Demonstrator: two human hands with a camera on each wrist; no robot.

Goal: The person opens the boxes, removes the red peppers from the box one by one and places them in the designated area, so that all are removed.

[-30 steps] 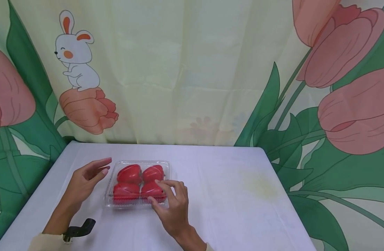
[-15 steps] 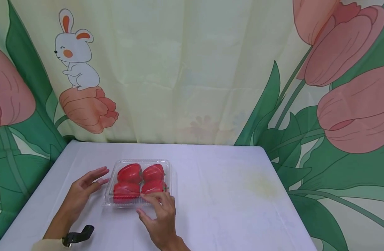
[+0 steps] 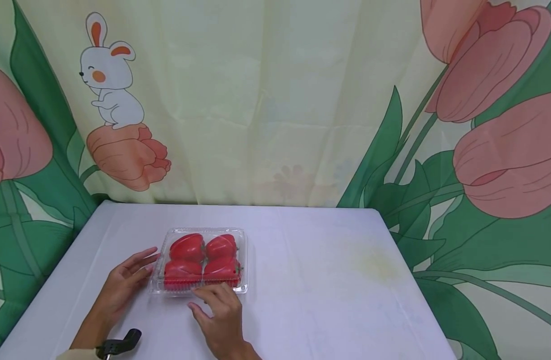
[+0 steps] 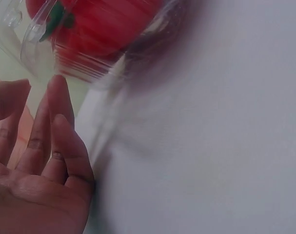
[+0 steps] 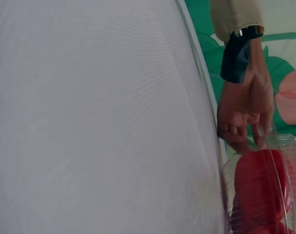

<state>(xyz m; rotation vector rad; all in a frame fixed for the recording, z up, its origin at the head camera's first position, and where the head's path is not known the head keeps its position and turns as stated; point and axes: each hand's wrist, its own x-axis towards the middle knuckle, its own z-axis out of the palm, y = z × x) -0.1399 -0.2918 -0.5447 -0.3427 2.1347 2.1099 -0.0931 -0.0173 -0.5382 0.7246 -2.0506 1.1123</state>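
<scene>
A clear plastic clamshell box (image 3: 244,260), lid down, sits on the table left of centre in the head view. Several red bell peppers (image 3: 185,248) with green stems fill it in two rows. My left hand (image 3: 122,285) is beside the box's left side, fingers extended and tips right at the wall; the left wrist view shows this hand (image 4: 45,170) just below a box corner. At the near edge, my right hand (image 3: 221,315) has bent fingertips over the front rim, the thumb held apart. In the right wrist view the left hand (image 5: 247,107) appears behind the box (image 5: 286,141).
White cloth covers the table (image 3: 320,280), with a faint yellowish stain (image 3: 374,265) on the right. A curtain (image 3: 239,100) printed with tulips and a rabbit hangs behind the far edge. A black strap mount (image 3: 120,344) is on the left wrist.
The right hand has slid left and toward the near side, from over the peppers to the front rim. The left hand has lowered and come closer to the box's left side.
</scene>
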